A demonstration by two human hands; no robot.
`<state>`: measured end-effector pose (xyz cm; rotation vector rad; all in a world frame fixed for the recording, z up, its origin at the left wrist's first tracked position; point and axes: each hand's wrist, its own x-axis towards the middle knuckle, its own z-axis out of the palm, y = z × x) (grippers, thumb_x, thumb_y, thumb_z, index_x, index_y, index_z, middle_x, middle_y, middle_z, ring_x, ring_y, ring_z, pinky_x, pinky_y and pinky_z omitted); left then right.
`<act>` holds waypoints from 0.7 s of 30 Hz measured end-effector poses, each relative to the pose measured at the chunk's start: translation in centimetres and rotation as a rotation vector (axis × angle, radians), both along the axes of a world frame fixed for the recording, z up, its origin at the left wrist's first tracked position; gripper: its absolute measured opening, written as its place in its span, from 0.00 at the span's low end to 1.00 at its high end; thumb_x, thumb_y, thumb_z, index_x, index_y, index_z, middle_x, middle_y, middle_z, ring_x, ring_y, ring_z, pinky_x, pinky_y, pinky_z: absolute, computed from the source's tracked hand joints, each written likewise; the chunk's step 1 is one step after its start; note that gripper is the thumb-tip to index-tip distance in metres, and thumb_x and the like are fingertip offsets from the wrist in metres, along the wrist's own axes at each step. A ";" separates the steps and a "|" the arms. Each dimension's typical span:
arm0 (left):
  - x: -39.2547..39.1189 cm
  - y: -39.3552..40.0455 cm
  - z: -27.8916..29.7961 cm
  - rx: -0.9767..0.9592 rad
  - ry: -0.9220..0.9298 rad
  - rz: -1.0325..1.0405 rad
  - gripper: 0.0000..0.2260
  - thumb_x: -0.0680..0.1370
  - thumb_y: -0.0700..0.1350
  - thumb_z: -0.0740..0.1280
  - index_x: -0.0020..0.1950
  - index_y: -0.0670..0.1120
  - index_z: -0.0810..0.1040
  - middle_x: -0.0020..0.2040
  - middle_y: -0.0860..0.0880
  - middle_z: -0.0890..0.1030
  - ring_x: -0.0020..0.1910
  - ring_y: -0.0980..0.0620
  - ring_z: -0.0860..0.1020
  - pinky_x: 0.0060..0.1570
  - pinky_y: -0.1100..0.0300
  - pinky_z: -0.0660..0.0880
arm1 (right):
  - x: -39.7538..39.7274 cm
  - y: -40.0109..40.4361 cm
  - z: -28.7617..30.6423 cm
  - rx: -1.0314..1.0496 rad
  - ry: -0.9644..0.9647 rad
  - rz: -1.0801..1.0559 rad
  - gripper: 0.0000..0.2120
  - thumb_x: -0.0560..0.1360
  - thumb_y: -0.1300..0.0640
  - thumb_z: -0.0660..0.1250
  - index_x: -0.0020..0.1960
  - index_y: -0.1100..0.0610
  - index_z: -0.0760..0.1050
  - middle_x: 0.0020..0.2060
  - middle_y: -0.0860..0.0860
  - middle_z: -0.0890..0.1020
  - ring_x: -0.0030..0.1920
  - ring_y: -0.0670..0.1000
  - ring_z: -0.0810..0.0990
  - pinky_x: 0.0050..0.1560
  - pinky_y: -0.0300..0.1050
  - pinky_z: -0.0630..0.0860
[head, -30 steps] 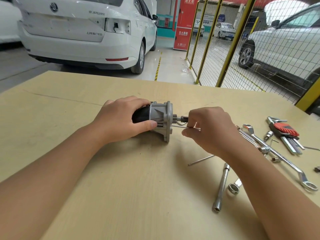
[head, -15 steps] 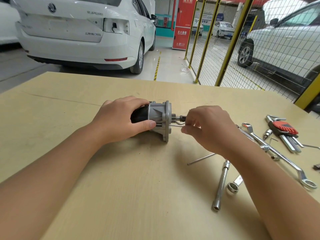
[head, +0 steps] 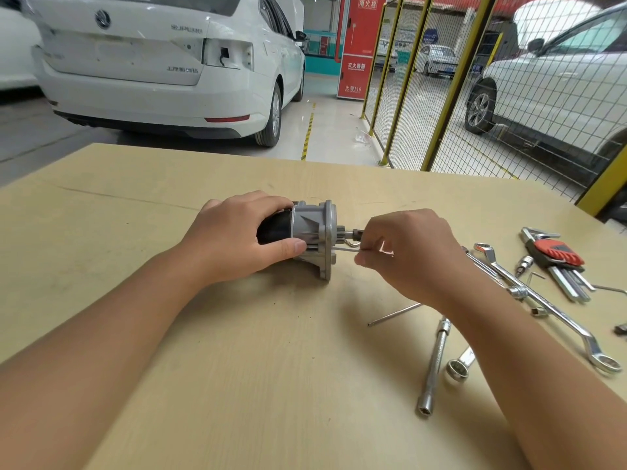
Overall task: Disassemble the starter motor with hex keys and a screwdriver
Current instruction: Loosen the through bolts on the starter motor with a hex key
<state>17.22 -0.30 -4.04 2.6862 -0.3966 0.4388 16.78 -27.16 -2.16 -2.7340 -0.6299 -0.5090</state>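
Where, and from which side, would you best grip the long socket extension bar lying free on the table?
Grip the extension bar at mid-shaft, from above, fingers across its width. It lies flat, near end toward the table edge, with a wrench close beside its middle.

Bright, even daylight fills the scene, with no harsh highlights. The pale beige wooden tabletop is evenly lit, and soft, faint shadows fall just beneath the bare left hand and the bare right hand. The long chrome ring spanner and the chrome tube socket wrench show small glints. The white saloon car looks slightly washed out, its lettering soft. Wide-angle distortion bends the yellow wire-mesh fence and stretches the forearms at the lower corners. The centre is sharp; far background is mildly blurred.
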 end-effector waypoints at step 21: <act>0.0 0.1 -0.1 0.016 -0.003 0.004 0.35 0.69 0.77 0.56 0.71 0.63 0.72 0.62 0.62 0.78 0.60 0.55 0.76 0.61 0.47 0.71 | -0.1 -0.4 0.1 -0.024 0.077 -0.001 0.12 0.77 0.41 0.67 0.42 0.47 0.80 0.36 0.38 0.80 0.46 0.49 0.78 0.51 0.53 0.73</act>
